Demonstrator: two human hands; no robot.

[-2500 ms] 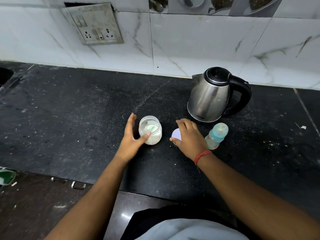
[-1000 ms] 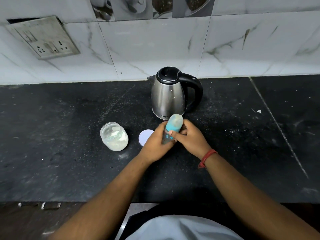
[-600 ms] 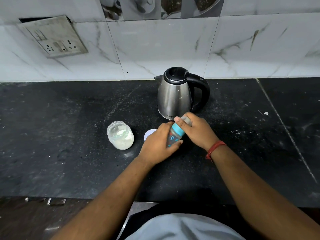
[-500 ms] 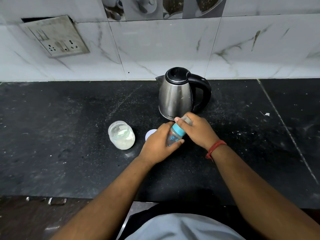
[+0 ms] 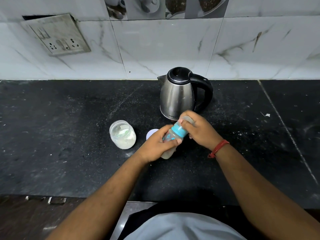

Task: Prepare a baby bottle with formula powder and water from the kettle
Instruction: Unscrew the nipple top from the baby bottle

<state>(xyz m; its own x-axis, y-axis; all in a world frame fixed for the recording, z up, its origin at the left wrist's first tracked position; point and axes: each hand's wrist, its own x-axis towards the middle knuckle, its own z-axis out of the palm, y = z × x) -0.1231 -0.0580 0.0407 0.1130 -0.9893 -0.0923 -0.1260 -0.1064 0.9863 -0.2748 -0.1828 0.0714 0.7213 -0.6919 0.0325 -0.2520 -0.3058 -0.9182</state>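
The worktop (image 5: 69, 135) is black speckled stone, dusted with pale grains, against glossy white marbled tiles (image 5: 164, 49). A rounded steel kettle (image 5: 176, 96) with a black lid and loop handle stands just beyond both hands. The baby bottle (image 5: 174, 135) is a cloudy plastic cylinder with a teal collar, tilted with its top away from the person. The left hand (image 5: 155, 144) has its grip wrapped around the bottle's body; the right hand (image 5: 199, 130) has its grip closed over the cap end, above the collar. To the left of the left hand's grip stands an open clear jar (image 5: 123, 135) holding white powder, and a round white lid (image 5: 151, 133) lies flat between them. Compared with half a second ago, bottle and hands are almost unchanged, the bottle leaning slightly further.
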